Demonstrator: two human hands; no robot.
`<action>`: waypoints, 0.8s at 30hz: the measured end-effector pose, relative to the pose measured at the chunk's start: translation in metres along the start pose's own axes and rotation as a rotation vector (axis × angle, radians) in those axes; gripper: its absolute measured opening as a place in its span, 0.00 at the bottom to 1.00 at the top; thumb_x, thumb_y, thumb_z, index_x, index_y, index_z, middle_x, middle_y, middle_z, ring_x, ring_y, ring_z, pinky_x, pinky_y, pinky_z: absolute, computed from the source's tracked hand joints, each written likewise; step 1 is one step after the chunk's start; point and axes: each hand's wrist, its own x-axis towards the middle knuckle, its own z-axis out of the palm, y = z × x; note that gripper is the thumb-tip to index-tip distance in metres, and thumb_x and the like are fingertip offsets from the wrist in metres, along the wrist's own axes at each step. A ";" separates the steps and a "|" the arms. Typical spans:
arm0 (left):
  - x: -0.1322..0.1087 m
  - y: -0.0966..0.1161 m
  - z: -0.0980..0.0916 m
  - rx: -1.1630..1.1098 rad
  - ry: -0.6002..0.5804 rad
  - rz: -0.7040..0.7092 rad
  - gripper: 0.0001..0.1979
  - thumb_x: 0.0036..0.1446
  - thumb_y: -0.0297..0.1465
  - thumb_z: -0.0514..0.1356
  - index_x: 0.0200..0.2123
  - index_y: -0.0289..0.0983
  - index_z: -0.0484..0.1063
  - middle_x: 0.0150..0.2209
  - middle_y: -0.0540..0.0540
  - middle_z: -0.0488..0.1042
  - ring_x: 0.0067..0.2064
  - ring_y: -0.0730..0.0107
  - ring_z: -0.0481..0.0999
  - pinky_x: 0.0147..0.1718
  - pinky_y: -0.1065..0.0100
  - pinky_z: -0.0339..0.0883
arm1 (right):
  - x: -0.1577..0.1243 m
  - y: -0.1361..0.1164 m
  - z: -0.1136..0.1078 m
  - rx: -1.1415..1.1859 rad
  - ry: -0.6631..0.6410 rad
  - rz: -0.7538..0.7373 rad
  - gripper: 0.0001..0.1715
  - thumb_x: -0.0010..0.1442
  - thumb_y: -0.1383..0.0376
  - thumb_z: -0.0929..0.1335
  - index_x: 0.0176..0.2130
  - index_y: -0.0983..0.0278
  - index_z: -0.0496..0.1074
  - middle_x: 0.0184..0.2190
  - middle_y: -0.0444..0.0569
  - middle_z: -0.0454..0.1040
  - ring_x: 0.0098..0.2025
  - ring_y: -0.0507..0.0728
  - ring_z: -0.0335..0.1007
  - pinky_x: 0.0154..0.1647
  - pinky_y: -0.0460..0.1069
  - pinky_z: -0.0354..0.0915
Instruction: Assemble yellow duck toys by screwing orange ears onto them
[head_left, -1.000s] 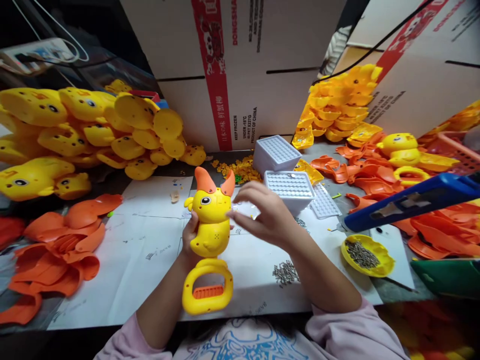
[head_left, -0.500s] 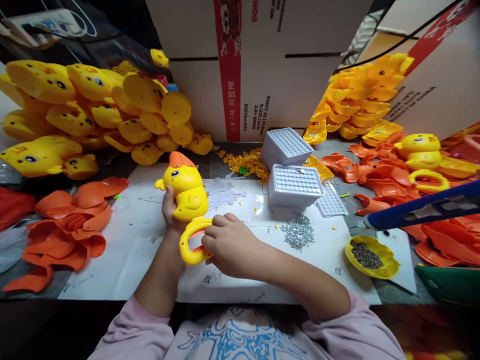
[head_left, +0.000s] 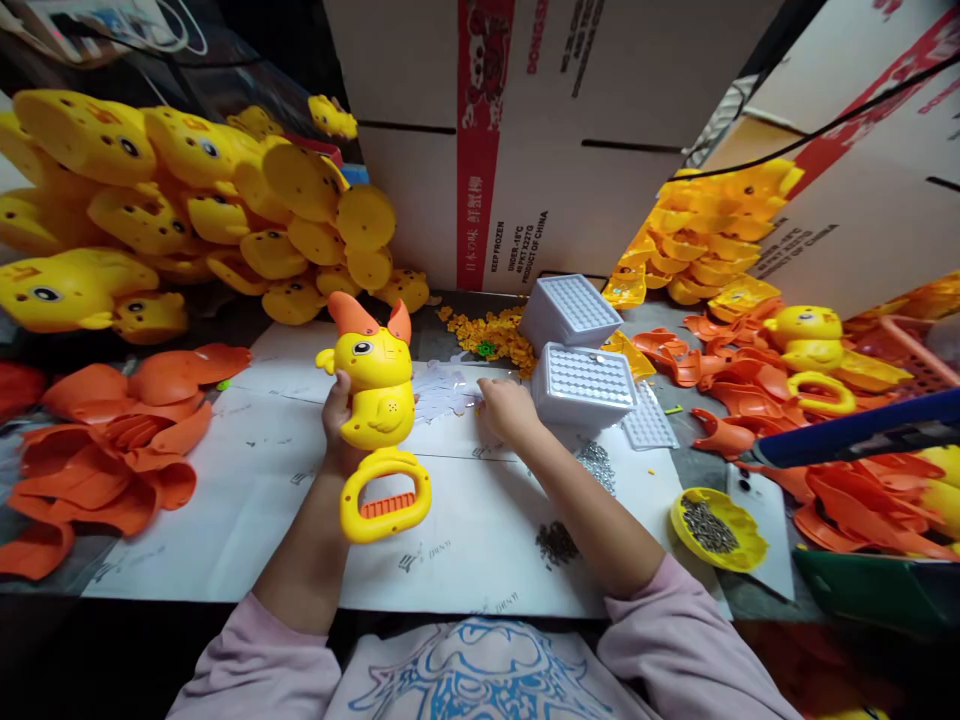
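My left hand (head_left: 337,415) is wrapped round a yellow toy duck (head_left: 376,405), held upright above the white paper. The duck's orange beak (head_left: 367,318) is parted, and below its body hangs a yellow handle (head_left: 386,497) with a ridged orange trigger (head_left: 388,505) in the opening. My right hand (head_left: 508,410) is off the toy, low over the paper beside a scatter of thin translucent pieces (head_left: 442,390). Its fingers are bent together at the tips; what they pinch, if anything, is too small to make out.
White tubs (head_left: 585,385) stand behind my right hand. Silvery screws (head_left: 598,466), a dark heap of small parts (head_left: 556,543) and a yellow bowl of screws (head_left: 718,530) lie to the right. Yellow duck bodies (head_left: 172,210) and orange shells (head_left: 112,430) are piled on the left.
My right hand has let go of the handle and moved right and away from me, to the translucent pieces. The duck's beak has gone from closed to parted.
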 end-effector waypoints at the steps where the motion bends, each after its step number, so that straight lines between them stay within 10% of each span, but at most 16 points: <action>1: -0.001 -0.002 0.000 -0.012 0.003 0.004 0.32 0.58 0.54 0.61 0.52 0.32 0.74 0.40 0.39 0.81 0.38 0.54 0.81 0.31 0.64 0.78 | 0.002 0.002 0.004 -0.033 -0.005 -0.003 0.20 0.68 0.57 0.68 0.53 0.67 0.72 0.51 0.53 0.74 0.53 0.59 0.73 0.55 0.60 0.72; 12: 0.001 -0.012 0.002 -0.049 -0.029 0.003 0.28 0.58 0.50 0.62 0.53 0.36 0.75 0.46 0.37 0.81 0.45 0.52 0.83 0.43 0.56 0.80 | -0.021 0.006 -0.001 -0.090 0.053 -0.002 0.18 0.69 0.58 0.68 0.54 0.66 0.71 0.48 0.52 0.75 0.46 0.55 0.75 0.48 0.55 0.76; 24: -0.006 -0.043 0.006 -0.184 -0.280 -0.321 0.37 0.55 0.55 0.63 0.63 0.43 0.66 0.58 0.36 0.74 0.62 0.38 0.72 0.60 0.25 0.56 | -0.085 0.030 0.038 0.096 0.595 -0.223 0.20 0.60 0.76 0.64 0.44 0.64 0.81 0.36 0.52 0.79 0.36 0.55 0.75 0.36 0.47 0.70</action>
